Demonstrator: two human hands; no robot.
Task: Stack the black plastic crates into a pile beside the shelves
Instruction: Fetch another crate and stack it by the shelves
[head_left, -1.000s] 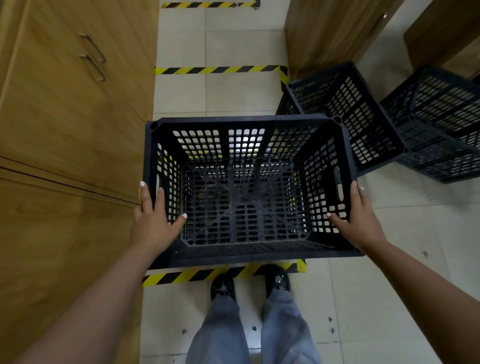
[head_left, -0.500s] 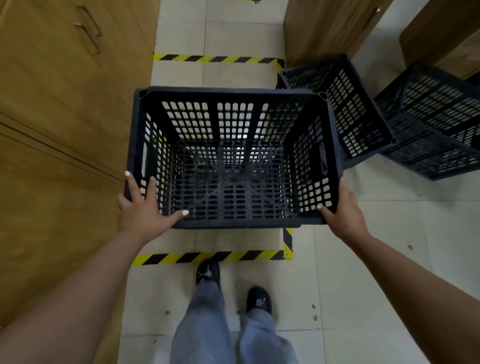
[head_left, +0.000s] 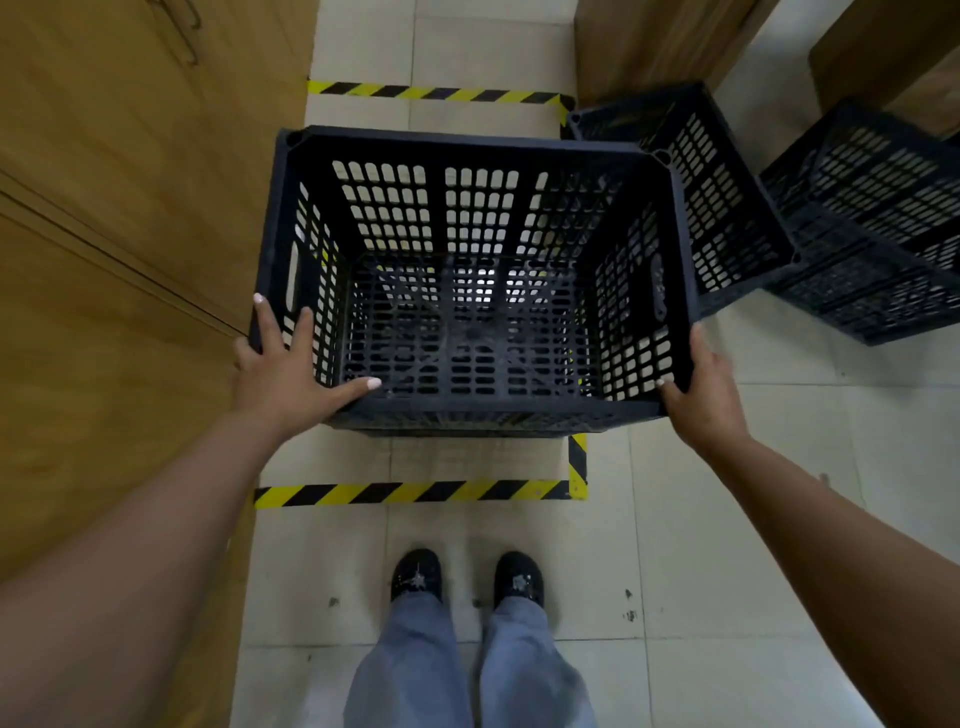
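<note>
Here, both hands clamped on black crate (head_left: 478, 291), left hand (head_left: 291, 374) near corner, right hand (head_left: 701, 384) opposite corner

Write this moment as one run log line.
left hand: grips crate corner | right hand: grips opposite corner | crate: over taped floor zone

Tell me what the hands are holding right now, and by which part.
Both hands hold one black crate at its near corners: the left hand over the near-left corner, thumb on the near rim; the right hand around the near-right corner.
</note>
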